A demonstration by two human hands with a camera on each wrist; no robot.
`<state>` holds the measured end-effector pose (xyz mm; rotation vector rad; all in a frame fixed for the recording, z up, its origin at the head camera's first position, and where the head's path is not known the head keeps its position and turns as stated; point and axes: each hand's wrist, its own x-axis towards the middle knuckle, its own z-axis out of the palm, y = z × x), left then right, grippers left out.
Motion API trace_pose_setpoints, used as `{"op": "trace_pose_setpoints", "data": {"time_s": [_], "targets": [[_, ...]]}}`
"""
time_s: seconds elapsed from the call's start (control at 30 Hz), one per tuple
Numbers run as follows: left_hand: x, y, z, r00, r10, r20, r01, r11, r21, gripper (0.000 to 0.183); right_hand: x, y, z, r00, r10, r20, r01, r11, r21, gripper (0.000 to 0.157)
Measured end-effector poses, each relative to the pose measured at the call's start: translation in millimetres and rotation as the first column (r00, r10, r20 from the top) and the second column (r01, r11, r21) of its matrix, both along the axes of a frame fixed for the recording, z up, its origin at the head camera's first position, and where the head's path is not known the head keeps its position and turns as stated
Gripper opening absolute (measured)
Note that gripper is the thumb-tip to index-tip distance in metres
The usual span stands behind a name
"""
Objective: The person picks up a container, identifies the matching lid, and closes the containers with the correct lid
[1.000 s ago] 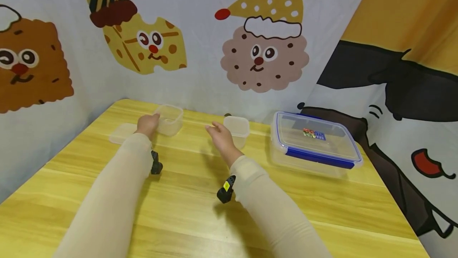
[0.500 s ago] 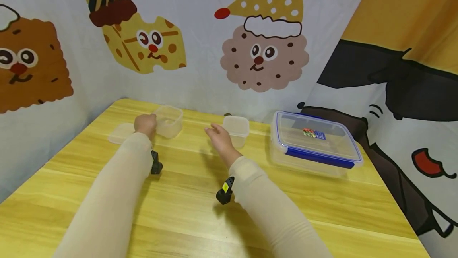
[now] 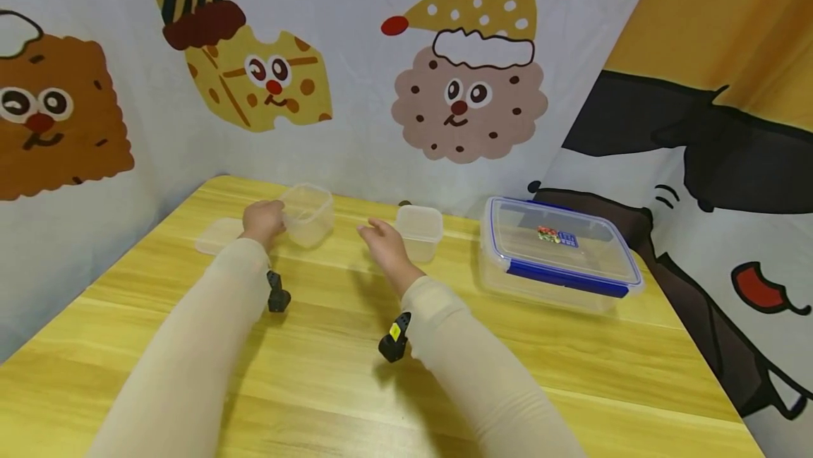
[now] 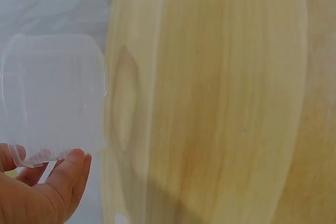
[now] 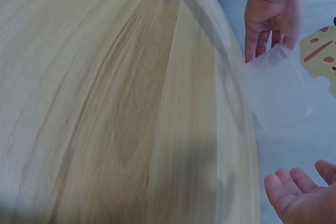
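My left hand [image 3: 263, 221] pinches the left wall of a clear, lidless plastic container [image 3: 310, 217] at the back left. In the left wrist view, the thumb and fingers [image 4: 65, 177] grip the edge of this container [image 4: 58, 98], which appears raised off the wood. To the right, my right hand [image 3: 386, 250] hovers with fingers apart and holds nothing; the right wrist view shows its fingers [image 5: 291, 182] relaxed, apart from the container [image 5: 278, 87]. A flat translucent lid [image 3: 219, 236] lies left of my left hand, partly hidden by it.
Just behind my right hand stands a small translucent container [image 3: 420, 232] with a lid on. A large clear box [image 3: 559, 253] with blue clips sits further right. The wooden table [image 3: 330, 373] ends at a printed cloth backdrop [image 3: 356, 140].
My left hand has moved the clear container slightly to the right, and it now looks a little higher and tilted. My right hand has drifted slightly left.
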<state>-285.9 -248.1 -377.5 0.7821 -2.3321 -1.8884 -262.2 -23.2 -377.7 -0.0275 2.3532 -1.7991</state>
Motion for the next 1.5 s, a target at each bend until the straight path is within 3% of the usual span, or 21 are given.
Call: {"op": "trace_pose_setpoints", "data": {"time_s": [0.1,0.2,0.3,0.5,0.83,1.1,1.5], "targets": [[1.1,3.6,2.7,1.000,0.025,-0.017,-0.023,0.994,0.104,0.029,0.8,-1.7,1.3,1.000,0.000,0.002,0.000,1.000,-0.002,0.053],[3.7,7.4,5.8,0.999,0.030,-0.023,-0.026,0.987,0.161,0.037,2.4,-3.3,2.8,1.000,0.002,0.000,-0.002,1.000,-0.001,0.053],[7.3,11.6,8.5,0.999,0.019,-0.030,-0.012,0.980,0.199,0.049,5.4,-4.3,4.6,1.000,0.010,-0.010,-0.010,1.000,-0.003,0.054],[17.3,20.7,13.8,0.996,-0.013,-0.090,0.039,0.957,0.287,0.047,14.9,-1.9,7.5,0.998,0.050,-0.029,-0.050,0.999,0.009,0.057],[32.6,40.3,22.9,0.982,-0.123,-0.146,0.158,0.953,0.260,0.048,26.3,11.8,15.5,0.999,-0.002,-0.037,0.002,1.000,-0.006,0.058],[41.3,53.5,28.4,0.967,-0.201,-0.157,0.232,0.949,0.216,0.048,36.2,23.5,22.9,0.999,0.028,-0.030,-0.030,0.998,-0.061,0.057],[57.1,74.8,32.2,0.953,-0.240,-0.185,0.269,0.951,0.152,0.044,51.1,41.9,28.2,0.998,0.038,-0.043,-0.042,0.996,-0.080,0.057]]}}
